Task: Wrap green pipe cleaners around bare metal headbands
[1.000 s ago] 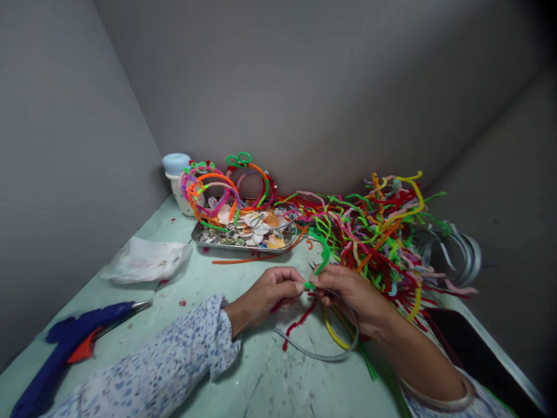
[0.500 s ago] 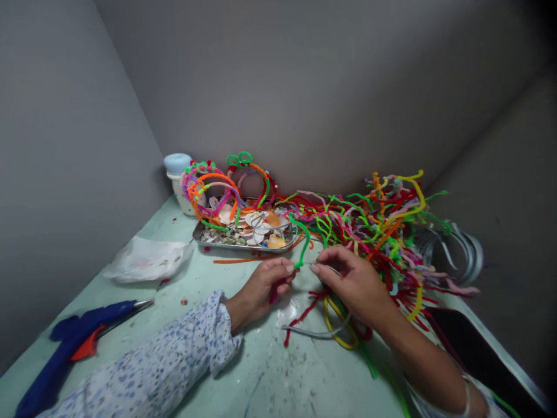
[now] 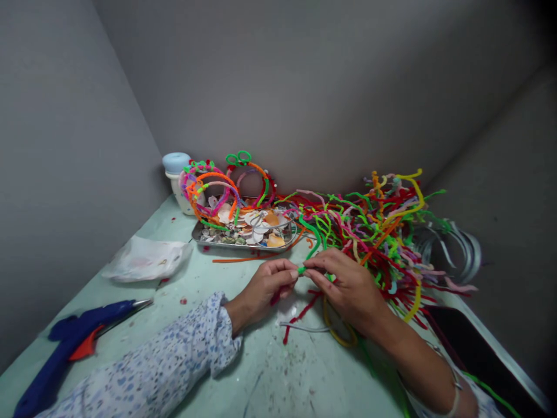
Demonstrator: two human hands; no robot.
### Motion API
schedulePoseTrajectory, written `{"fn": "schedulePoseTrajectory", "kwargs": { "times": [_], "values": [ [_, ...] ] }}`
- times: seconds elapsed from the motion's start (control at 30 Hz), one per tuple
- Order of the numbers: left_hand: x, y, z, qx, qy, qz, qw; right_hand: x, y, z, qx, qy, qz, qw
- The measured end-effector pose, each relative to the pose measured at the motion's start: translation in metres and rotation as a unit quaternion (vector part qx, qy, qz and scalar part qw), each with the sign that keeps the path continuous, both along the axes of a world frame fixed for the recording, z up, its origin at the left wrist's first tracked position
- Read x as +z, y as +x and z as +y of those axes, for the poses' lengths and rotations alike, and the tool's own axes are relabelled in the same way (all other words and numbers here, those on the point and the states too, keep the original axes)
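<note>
A green pipe cleaner [image 3: 314,232] rises from between my hands and curves up toward the tray. My left hand [image 3: 265,287] is closed in a pinch at its lower, wound end, and a magenta bit shows beneath the palm. Thumb and forefinger of my right hand [image 3: 348,287] pinch the same green piece from the other side, almost touching the left fingertips. What the green winds around is hidden by the fingers. Below the right hand lie a dark red pipe cleaner [image 3: 302,313], a thin grey strip [image 3: 304,328] and a yellow loop [image 3: 342,337].
A metal tray [image 3: 235,245] of shells stands at the back, with colourful headbands [image 3: 237,200] over it and a blue-lidded cup [image 3: 176,174] alongside. Pipe cleaners [image 3: 369,226] heap behind my right hand, near grey bands [image 3: 465,255]. A blue glue gun [image 3: 82,334], plastic bag [image 3: 148,258] and phone [image 3: 474,348] lie around.
My right hand has moved left, from pinching a thin strand beside the green pipe cleaner to pinching the green itself. The pipe cleaner's upright part has shifted right.
</note>
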State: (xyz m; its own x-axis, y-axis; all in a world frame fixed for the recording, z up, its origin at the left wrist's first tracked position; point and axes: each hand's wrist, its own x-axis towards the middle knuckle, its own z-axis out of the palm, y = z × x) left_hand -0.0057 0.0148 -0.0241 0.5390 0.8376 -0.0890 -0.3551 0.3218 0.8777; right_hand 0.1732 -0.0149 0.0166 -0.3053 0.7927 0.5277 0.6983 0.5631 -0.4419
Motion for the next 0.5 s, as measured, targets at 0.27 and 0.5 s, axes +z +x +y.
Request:
{"fn": "schedulePoseTrajectory", "kwargs": {
  "times": [0.27,0.5],
  "values": [
    [0.0030,-0.0006,-0.0011,0.000,0.017,0.015,1.000,0.0033,0.0011,-0.0025,-0.005,-0.008,-0.016,1.000],
    [0.0017,-0.0015,-0.0012,-0.001,0.039,0.029,0.999,0.0060,0.0004,-0.0015,-0.015,-0.073,0.005,0.997]
  ]
}}
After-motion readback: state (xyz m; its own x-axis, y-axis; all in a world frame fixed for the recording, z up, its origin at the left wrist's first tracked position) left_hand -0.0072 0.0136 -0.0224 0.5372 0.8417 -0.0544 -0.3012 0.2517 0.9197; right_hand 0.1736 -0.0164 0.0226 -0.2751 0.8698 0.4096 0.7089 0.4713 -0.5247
